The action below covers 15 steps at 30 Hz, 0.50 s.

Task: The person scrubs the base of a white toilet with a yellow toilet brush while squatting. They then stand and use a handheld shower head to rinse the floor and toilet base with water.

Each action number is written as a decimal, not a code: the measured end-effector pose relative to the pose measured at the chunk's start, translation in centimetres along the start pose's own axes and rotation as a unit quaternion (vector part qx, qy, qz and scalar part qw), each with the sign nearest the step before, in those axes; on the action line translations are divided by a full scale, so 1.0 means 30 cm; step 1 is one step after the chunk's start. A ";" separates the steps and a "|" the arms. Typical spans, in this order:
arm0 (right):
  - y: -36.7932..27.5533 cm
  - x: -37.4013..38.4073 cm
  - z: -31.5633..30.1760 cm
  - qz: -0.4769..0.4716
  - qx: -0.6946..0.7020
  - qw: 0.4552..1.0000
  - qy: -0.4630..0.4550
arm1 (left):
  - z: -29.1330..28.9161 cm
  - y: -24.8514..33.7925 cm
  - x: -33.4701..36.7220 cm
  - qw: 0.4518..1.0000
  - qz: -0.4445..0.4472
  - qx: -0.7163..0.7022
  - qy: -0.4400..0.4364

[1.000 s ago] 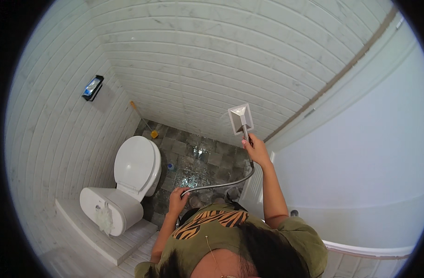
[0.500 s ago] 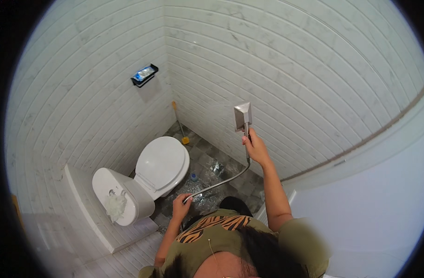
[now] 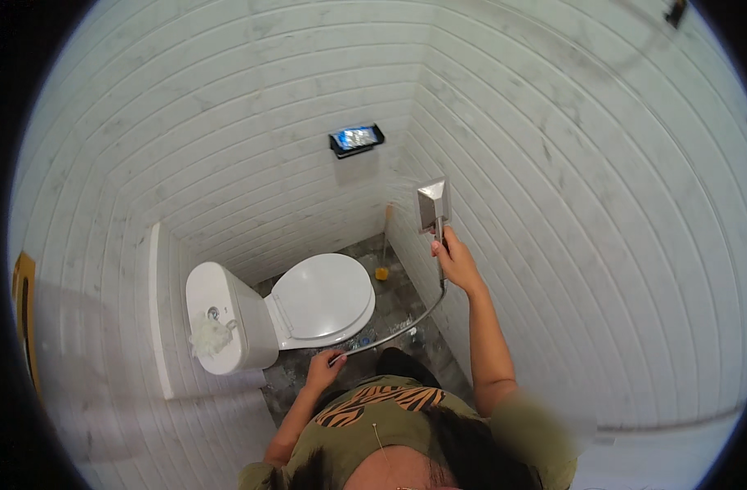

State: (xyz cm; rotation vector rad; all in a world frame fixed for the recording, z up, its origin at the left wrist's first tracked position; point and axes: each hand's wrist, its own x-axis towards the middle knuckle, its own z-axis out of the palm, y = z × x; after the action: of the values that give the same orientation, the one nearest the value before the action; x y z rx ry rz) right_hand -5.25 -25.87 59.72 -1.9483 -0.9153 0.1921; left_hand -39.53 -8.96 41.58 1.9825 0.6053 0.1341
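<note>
My right hand (image 3: 457, 258) is wrapped round the handle of a silver handheld shower head (image 3: 432, 204) with a square head, held up in front of the tiled wall. From the handle's lower end a metal hose (image 3: 408, 325) curves down and to the left. My left hand (image 3: 324, 370) grips that hose low down, beside the toilet. A white toilet (image 3: 326, 296) with its lid down stands to the left. On its tank (image 3: 251, 327) lies a crumpled whitish clump (image 3: 211, 335), perhaps plastic or netting, next to the flush button (image 3: 214, 313).
A long-handled brush with a yellow head (image 3: 381, 273) leans in the corner. A black wall holder (image 3: 356, 141) carries a blue and silver packet. Near the toilet base, a small blue item (image 3: 365, 341) lies on the wet grey floor (image 3: 426, 339). A yellow-edged object (image 3: 24, 318) is at far left.
The view has turned, so the toilet, brush and wall holder appear farther right. Both hands keep their grip on the shower head and hose.
</note>
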 end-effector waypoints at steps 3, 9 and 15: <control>0.010 0.217 0.026 -0.030 0.031 0.996 -0.079 | 0.036 0.071 0.064 0.997 -0.048 -0.014 0.066; -0.067 0.526 0.205 -0.133 0.083 0.965 -0.212 | 0.140 0.167 0.085 0.978 -0.102 -0.041 0.177; -0.153 0.644 0.425 -0.212 0.192 0.908 -0.307 | 0.251 0.309 0.042 0.936 -0.185 -0.024 0.298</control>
State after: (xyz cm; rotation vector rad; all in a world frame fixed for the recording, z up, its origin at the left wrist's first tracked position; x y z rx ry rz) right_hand -0.03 -2.90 60.86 -1.2873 -1.5544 0.7009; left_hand -32.52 -17.76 45.76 1.7332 1.3412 0.5222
